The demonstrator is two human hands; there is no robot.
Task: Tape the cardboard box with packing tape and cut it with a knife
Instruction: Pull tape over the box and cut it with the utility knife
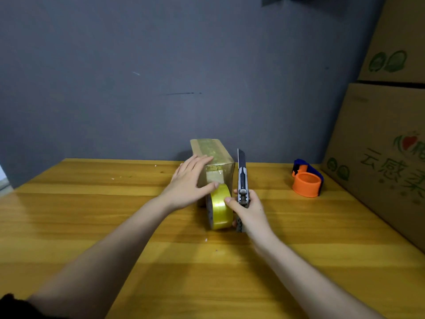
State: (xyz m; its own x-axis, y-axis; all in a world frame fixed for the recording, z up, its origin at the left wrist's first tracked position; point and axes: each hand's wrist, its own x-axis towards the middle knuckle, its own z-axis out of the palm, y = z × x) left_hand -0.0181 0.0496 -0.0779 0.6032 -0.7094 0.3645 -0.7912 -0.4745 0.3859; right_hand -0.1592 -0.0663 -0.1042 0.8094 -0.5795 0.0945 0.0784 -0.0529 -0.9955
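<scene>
fingers (232,202) of the right hand (249,209) are curled tight around the grey metal handle of a snap-blade utility knife (242,180), thumb tip touching the yellow roll of packing tape (219,207); the blade is extended and points up and away. the roll stands on edge on the yellow-brown wooden table (115,226), hard against the near end of the small brown cardboard box (213,162). left hand (190,180) lies on the box's near left edge, fingers together and flat, thumb pressed at the spot where tape meets the near face. tape already runs along the box top and down the near end, and appears uncut from the roll. risks, judged: blade must pass just beside the left thumb to sever the tape, so a slip could nick it; slack tape would wrinkle or tear raggedly; a deep stroke could score the cardboard; the light box may slide if left-hand pressure eases. farther right, an orange and blue plastic tape dispenser (307,180) sits unused near large printed cartons (379,146).
</scene>
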